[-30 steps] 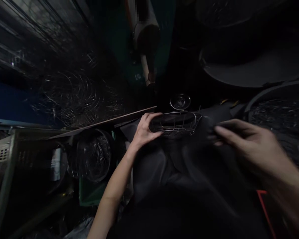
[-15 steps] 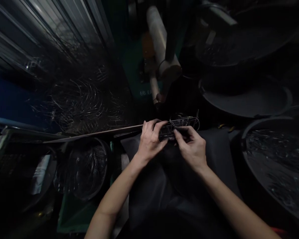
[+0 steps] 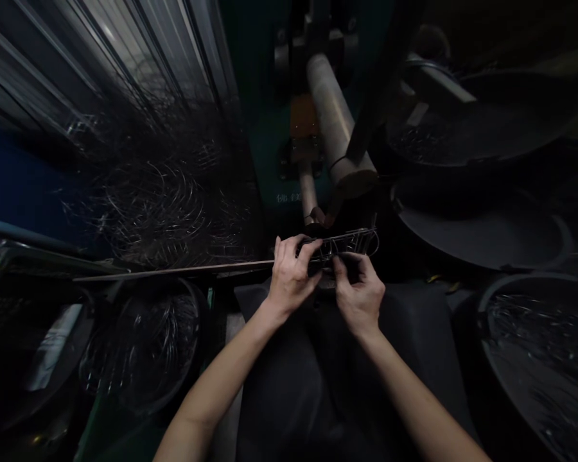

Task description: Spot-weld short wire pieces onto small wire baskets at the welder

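We see faint pale characters (image 3: 288,198) on the green machine (image 3: 264,154), too dim to read. Our left hand (image 3: 291,277) and right hand (image 3: 359,292) both grip the wire rack (image 3: 349,244), held just below the machine's grey cylinder (image 3: 337,135). Since half a second ago, the rack sits a little higher and closer to the cylinder, with both hands keeping their grip.

Pale characters on the green machine (image 3: 270,160) are too blurred to read
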Motion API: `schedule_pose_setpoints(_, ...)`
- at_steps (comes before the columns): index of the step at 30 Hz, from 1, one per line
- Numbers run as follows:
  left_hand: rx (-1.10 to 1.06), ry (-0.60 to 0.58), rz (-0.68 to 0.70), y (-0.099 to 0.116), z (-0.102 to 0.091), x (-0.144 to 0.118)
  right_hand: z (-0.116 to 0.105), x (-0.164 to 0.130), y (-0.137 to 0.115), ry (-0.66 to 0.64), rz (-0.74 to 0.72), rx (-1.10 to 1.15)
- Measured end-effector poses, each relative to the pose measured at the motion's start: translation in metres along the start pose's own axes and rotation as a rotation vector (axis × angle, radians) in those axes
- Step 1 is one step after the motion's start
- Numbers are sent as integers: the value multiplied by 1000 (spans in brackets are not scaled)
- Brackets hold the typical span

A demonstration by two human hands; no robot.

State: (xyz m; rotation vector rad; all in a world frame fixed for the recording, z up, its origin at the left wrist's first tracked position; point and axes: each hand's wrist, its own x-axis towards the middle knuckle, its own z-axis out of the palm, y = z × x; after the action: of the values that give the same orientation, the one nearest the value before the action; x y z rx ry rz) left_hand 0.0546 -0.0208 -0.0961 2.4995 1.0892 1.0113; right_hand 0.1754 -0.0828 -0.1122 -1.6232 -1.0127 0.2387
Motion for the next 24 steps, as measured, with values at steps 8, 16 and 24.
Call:
schedule_pose_setpoints(8, 50, 27, 51, -7, 5, 4, 7, 4, 3, 42, -81, -12)
schedule_pose_setpoints(16, 32, 55, 82, -13, 7, 9, 11, 11, 6, 48, -164, 17)
schedule_pose_setpoints(24, 24, 31, 57, -19, 12, 15, 14, 18, 8, 35, -162, 26)
